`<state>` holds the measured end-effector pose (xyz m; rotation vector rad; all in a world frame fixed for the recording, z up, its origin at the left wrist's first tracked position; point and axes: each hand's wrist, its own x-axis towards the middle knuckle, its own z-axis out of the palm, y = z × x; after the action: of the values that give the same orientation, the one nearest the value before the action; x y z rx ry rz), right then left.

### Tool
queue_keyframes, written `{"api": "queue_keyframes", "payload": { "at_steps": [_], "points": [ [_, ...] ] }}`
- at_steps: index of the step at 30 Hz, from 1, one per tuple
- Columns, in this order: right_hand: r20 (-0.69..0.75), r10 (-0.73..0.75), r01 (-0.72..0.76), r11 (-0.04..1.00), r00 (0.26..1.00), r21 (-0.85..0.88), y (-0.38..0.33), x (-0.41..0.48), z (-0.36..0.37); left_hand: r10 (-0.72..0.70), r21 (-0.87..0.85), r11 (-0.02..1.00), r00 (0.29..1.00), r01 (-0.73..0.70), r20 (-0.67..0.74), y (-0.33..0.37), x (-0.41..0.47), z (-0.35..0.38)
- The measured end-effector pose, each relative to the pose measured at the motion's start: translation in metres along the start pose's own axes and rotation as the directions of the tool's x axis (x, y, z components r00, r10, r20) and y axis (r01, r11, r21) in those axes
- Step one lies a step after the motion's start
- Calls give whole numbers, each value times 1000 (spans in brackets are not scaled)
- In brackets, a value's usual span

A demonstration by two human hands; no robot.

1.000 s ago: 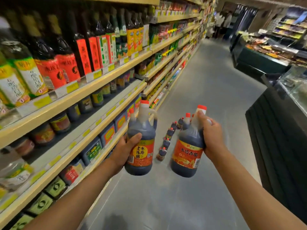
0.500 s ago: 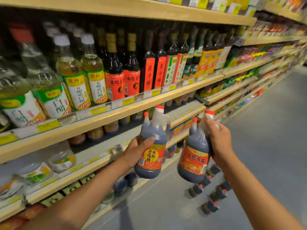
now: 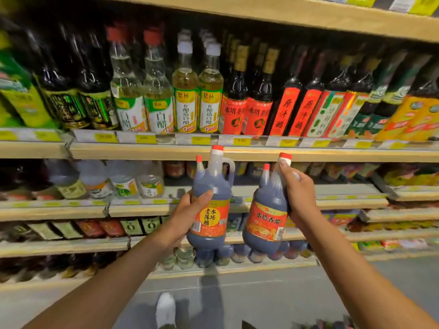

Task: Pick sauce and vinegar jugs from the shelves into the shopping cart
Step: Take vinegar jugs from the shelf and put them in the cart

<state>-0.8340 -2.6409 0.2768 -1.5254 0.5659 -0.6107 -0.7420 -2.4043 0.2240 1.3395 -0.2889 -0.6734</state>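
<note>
At the bottom of the view a white shoe [image 3: 165,309] stands on the grey floor [image 3: 261,295]. Two bare forearms reach up and forward from the lower corners.

The left hand [image 3: 187,217] grips the left jug [image 3: 210,200] round its body, the thumb laid across the front just above the orange-red label. This jug is upright, full of dark liquid, with a red cap and a loop handle on its right side. A smaller red-capped bottle sits against its left shoulder.

The right hand [image 3: 298,195] grasps the right jug [image 3: 266,222] high on its neck side, fingers curled round it and one fingertip up by the red cap. This jug tilts, with its base swung toward the left jug, and it carries a small red-capped bottle too. The two jugs hang in the air side by side, near but apart, in front of the middle shelves.

Behind and below them, small jugs [image 3: 237,254] line the lowest shelf. Farther back, a wooden shelf [image 3: 142,153] with yellow price tags [image 3: 146,138] carries pale bottles [image 3: 198,96] with white caps and dark bottles [image 3: 247,100] with red labels.
</note>
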Motion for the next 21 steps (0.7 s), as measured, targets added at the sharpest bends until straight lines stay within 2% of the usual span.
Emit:
{"api": "queue_keyframes", "payload": {
  "at_steps": [4, 7, 12, 19, 21],
  "points": [
    [81, 0, -2, 1000, 997, 27, 4, 6, 22, 14, -41, 999, 995, -18, -97, -6, -13, -17],
    [115, -25, 23, 1000, 993, 12, 8, 9, 37, 34, -27, 999, 993, -37, -115, -8, -22, -30],
    [211, -152, 186, 970, 966, -154, 16, 11, 66, 17, -5, 1000, 986, -18, -165, -19, -34, -62],
    [365, -97, 185, 959, 926, -215, 44, 14, 96, 6, 18, 1000, 982, -3, -190, -32, -38, -97],
    [439, -116, 245, 937, 891, -251, 51, 15, 103, 4, 24, 1000, 980, 1, -201, -35, -37, -106]
  ]
}}
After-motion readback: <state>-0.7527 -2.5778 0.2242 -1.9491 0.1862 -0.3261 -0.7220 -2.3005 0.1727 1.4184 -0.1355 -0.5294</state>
